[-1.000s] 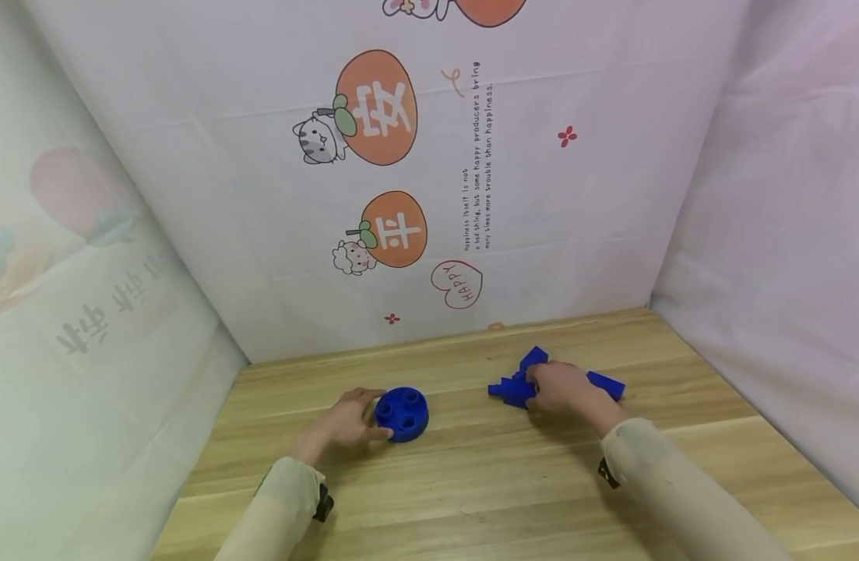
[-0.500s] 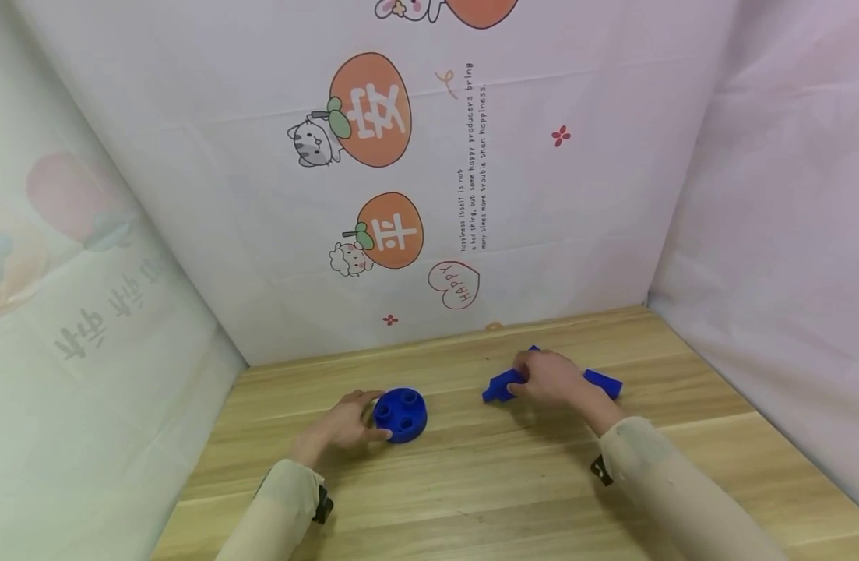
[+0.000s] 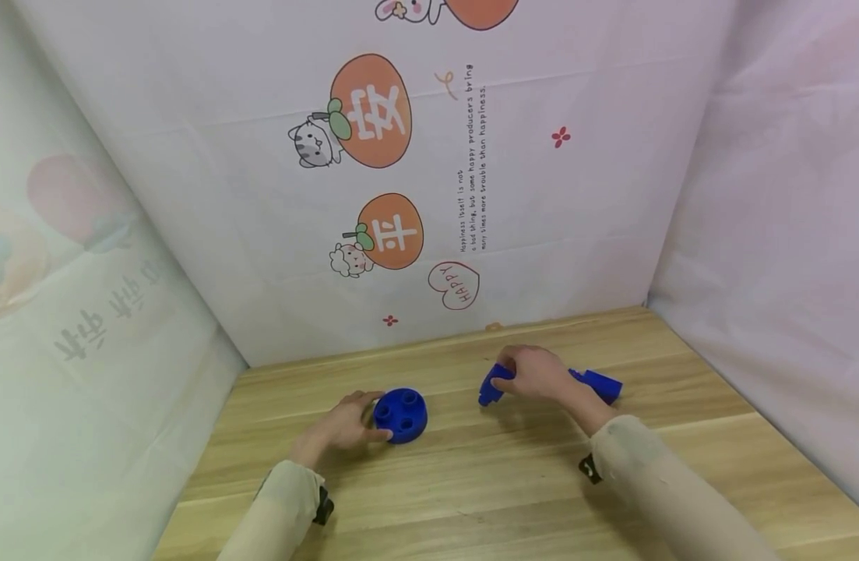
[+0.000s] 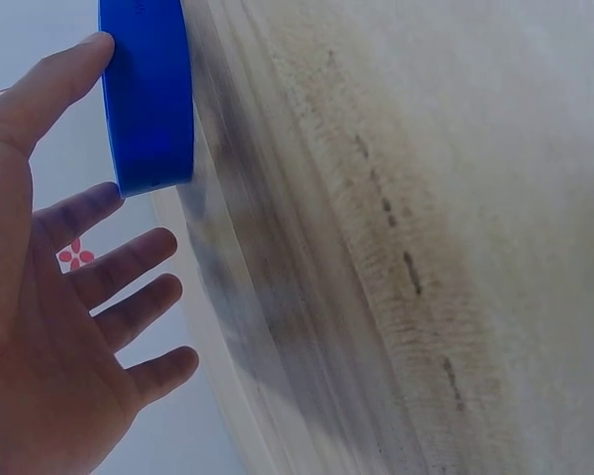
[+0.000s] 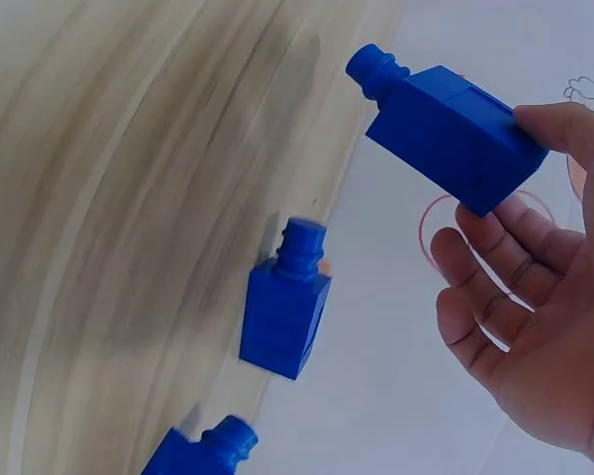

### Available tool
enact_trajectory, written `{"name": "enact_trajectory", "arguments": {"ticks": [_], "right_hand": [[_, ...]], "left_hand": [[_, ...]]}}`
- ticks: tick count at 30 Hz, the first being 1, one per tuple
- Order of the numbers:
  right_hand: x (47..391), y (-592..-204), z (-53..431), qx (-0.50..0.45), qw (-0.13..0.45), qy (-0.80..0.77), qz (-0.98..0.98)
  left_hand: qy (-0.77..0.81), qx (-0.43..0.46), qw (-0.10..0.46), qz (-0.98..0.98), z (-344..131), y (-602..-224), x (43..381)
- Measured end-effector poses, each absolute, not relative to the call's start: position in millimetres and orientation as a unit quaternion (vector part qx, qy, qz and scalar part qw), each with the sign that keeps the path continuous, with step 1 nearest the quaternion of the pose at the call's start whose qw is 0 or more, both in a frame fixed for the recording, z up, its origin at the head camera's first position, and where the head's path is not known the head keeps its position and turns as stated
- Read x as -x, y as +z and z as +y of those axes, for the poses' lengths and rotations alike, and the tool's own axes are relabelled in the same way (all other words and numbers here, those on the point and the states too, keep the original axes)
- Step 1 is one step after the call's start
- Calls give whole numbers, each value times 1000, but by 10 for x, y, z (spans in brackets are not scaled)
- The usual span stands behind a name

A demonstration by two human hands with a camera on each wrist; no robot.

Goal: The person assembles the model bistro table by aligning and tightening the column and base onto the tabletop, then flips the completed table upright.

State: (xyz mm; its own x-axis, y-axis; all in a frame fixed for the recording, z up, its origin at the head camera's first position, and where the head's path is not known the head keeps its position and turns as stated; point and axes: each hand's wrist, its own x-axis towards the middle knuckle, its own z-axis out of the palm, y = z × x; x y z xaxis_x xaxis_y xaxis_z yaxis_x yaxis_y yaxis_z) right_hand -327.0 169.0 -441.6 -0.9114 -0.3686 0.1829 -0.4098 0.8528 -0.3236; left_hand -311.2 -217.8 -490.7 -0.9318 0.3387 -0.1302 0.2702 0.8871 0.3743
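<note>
A round blue base (image 3: 401, 415) with three round sockets in its top lies on the wooden table. My left hand (image 3: 345, 422) holds its left side, thumb and forefinger against the rim; in the left wrist view the other fingers are spread apart from the blue base (image 4: 148, 109). My right hand (image 3: 537, 375) pinches a blue block with a ridged round neck (image 5: 460, 134) between thumb and fingers. That block is tilted, neck down and to the left, above the table. Another such block (image 5: 282, 317) and a further blue block (image 5: 193, 455), partly cut off, are behind it.
Right of my right hand, other blue blocks (image 3: 600, 386) lie on the wooden table (image 3: 429, 499), partly hidden by the wrist. A printed white cloth (image 3: 527, 218) stands along the back edge. Plain white cloth (image 3: 765, 234) hangs at the right side.
My right hand has picked one blue block out of the group and carried it left, tilting its neck downward. The left hand and the round base have stayed put.
</note>
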Motion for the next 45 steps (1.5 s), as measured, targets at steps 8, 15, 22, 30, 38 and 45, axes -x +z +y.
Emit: {"name": "enact_trajectory", "arguments": {"ticks": [8,15,22,30,38,45], "right_hand": [[3238,-4247,1432,-230,65,196,-951],[3277,-4227,1199,-246,71,198,-946],[3276,-4225,982,-267,73,184,-943],[3277,-4195,745,-282,54,181,-941],[3245,-4201,523,-326,45,160,-930],[3210,-4214,394,-364,52,128,-921]], "left_hand": [[173,-154,87,969,-2124,-4878,3129],[169,-155,86,970,-2074,-4864,3124],[168,-150,91,970,-2057,-4900,3123],[173,-146,89,970,-2054,-4895,3140],[176,-142,94,970,-2055,-4906,3148],[173,-144,91,970,-2048,-4929,3143]]}}
